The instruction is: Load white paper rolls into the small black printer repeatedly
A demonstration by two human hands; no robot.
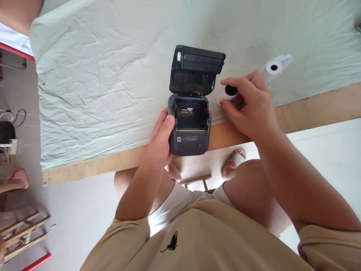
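My left hand [162,137] grips the left side of a dark grey portable label printer [190,139] at the table's front edge. Its lid [194,69] stands raised, and the paper bay [191,113] shows no roll inside. To the right of the printer, my right hand [252,99] pinches a small white paper roll [229,98] with a black core between thumb and fingers. Part of that roll is hidden by the fingers. Just beyond my right hand, another white roll [274,67] with a dark centre rests on a piece of white wrapping or paper [284,60].
A pale green cloth [107,82] covers the table, its wooden edge [318,99] showing at the front. Part of another person [21,13] appears at the top left. On the floor at left are a wooden stool [25,233] and a power strip [12,146] with cables.
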